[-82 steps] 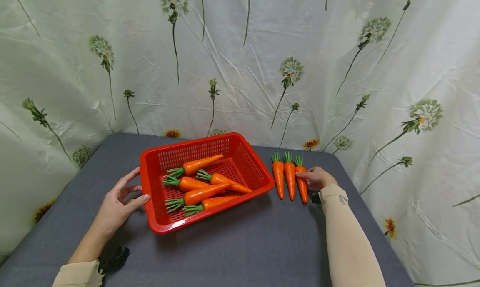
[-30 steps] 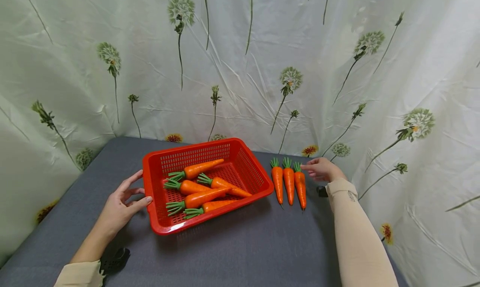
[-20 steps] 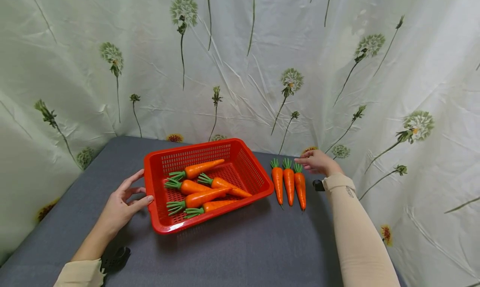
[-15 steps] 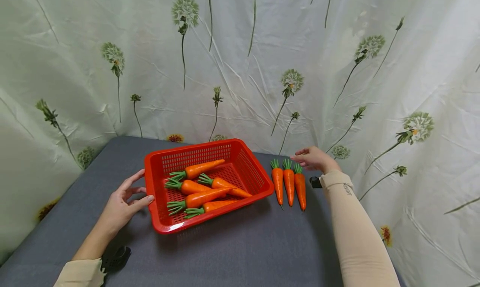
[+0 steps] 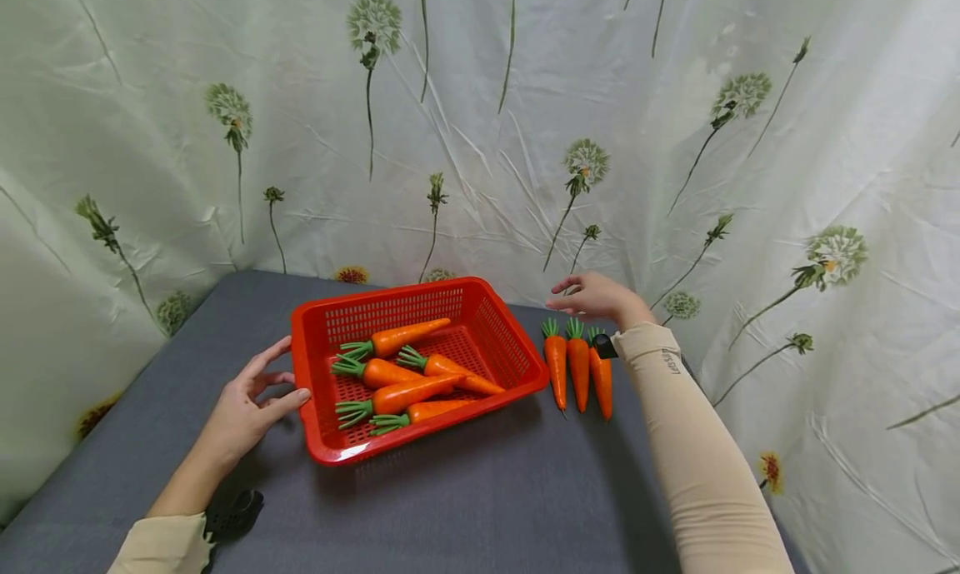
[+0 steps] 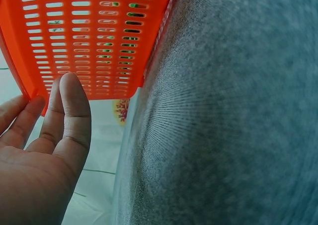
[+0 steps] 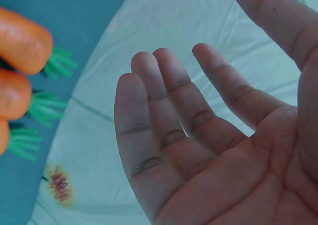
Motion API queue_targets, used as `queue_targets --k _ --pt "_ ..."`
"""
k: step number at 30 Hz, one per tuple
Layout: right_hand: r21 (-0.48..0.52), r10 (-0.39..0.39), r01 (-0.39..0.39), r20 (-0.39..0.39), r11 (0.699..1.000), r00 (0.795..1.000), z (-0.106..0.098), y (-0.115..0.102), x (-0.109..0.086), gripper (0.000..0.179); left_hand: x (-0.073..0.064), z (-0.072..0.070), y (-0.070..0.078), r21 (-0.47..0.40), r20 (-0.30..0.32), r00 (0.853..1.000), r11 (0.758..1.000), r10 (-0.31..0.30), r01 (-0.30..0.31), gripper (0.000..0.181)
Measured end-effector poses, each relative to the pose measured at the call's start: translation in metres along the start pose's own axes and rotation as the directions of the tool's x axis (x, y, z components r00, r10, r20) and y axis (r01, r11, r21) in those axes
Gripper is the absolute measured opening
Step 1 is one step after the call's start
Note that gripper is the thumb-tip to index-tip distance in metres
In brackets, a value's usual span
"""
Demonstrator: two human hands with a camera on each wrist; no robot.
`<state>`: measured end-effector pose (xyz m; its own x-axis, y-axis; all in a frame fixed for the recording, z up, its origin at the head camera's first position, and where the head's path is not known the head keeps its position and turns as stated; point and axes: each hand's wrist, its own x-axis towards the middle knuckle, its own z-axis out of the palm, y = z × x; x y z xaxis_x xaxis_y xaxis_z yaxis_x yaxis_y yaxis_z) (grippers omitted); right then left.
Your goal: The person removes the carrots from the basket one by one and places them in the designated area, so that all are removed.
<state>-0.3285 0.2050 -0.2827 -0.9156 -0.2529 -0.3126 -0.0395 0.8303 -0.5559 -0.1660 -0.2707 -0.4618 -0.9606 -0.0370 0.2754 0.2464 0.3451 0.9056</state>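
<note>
The red plastic basket [image 5: 517, 316] stands on the table, holding several orange carrots [image 5: 408, 396] with green tops. My left hand [image 5: 243, 411] rests at its left end, thumb and fingertips touching the rim. In the left wrist view, extended fingers [image 6: 74, 101] lie against the slotted wall. Three more carrots [image 5: 578, 366] lie side by side to the right of the basket, tops toward the curtain. Above and behind their green tops hovers my right hand [image 5: 596, 296], holding nothing. Its fingers [image 7: 134, 115] are spread and slightly bent in the right wrist view.
A dark grey cloth covers the table [image 5: 450, 507]. Behind it and at both sides hangs a pale curtain [image 5: 480, 141] printed with dandelions. The right sleeve [image 5: 705, 449] reaches over the table's right side.
My right hand let go of the rightmost carrot, then rose and moved left over the carrots' tops. The left hand has stayed at the basket's rim.
</note>
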Motion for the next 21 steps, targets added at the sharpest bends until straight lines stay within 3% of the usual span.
queue_targets --k 10,21 --pt "-0.058 -0.09 0.095 0.089 0.994 0.992 0.018 -0.036 0.011 0.052 0.0 0.0 0.0 -0.012 0.004 1.0 1.0 0.007 -0.007 0.078" --pt "-0.204 -0.202 0.23 0.15 0.951 0.968 0.051 -0.077 0.023 0.055 0.0 0.0 0.0 0.005 -0.007 1.0 1.0 0.001 -0.001 0.078"
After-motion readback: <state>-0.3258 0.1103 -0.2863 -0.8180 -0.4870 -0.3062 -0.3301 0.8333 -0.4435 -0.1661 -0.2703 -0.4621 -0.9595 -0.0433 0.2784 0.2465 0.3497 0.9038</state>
